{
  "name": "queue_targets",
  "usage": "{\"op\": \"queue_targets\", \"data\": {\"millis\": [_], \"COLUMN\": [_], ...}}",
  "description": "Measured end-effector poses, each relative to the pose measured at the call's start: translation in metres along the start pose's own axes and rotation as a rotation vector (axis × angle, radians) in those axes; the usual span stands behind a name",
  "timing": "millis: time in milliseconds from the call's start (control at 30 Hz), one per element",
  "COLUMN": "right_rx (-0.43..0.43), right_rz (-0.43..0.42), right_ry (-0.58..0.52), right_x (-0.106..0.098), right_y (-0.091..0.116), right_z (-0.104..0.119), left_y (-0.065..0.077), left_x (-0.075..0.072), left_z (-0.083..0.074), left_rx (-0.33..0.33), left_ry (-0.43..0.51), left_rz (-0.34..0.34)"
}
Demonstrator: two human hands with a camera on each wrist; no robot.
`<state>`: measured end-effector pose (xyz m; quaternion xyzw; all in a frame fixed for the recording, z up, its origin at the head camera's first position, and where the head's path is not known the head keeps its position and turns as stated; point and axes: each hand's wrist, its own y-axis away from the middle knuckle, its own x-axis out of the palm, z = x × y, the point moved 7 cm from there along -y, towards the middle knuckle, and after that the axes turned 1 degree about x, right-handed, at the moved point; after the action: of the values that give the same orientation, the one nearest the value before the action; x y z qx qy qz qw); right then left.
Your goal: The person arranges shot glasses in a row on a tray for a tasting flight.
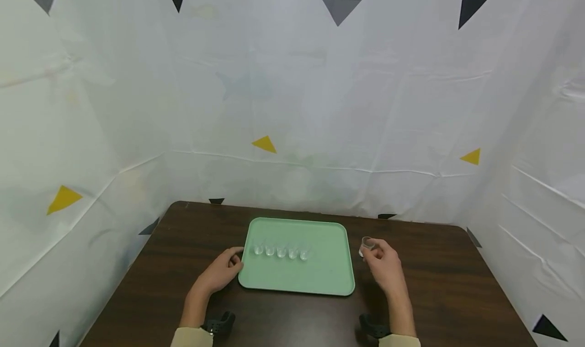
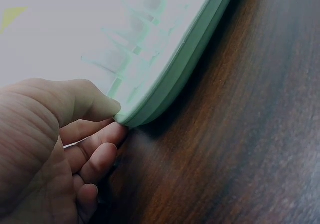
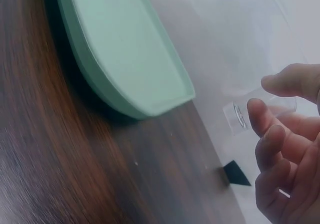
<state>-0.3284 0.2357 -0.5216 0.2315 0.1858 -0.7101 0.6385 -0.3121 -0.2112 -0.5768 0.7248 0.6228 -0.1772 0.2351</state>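
A light green tray (image 1: 320, 273) lies on the dark wooden table, and several small clear glasses (image 1: 281, 252) stand on it in a row. At the tray's left edge is my left hand (image 1: 223, 270). The left wrist view shows its thumb (image 2: 95, 101) against the tray rim (image 2: 165, 83) and fingers curled at the underside, pinching it. To the right of the tray, my right hand (image 1: 386, 265) pinches another small clear glass (image 1: 367, 243) between thumb and fingers. In the right wrist view that glass (image 3: 236, 118) shows a thick base, its middle partly hidden by the fingertips.
Brown table (image 1: 439, 286) surface surrounds the tray, with its far edge close to a white sheet (image 1: 292, 184). White sheeting marked with black, grey and yellow triangles also rises at left and right. Dark bands (image 1: 219, 324) sit on both wrists.
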Motion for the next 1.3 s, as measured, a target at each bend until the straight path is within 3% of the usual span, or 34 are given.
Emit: {"op": "queue_targets", "data": {"millis": [633, 1300], "right_rx": [-0.054, -0.095], "right_rz": [0.061, 0.127], "right_ry": [-0.047, 0.017], "right_x": [0.045, 0.093], "right_y": [0.003, 0.009], "right_z": [0.018, 0.035], "left_y": [-0.001, 0.0], "left_x": [0.001, -0.001], "left_z": [0.002, -0.001], "left_rx": [-0.011, -0.001], "left_ry": [-0.003, -0.017], "left_rz": [0.002, 0.0]}}
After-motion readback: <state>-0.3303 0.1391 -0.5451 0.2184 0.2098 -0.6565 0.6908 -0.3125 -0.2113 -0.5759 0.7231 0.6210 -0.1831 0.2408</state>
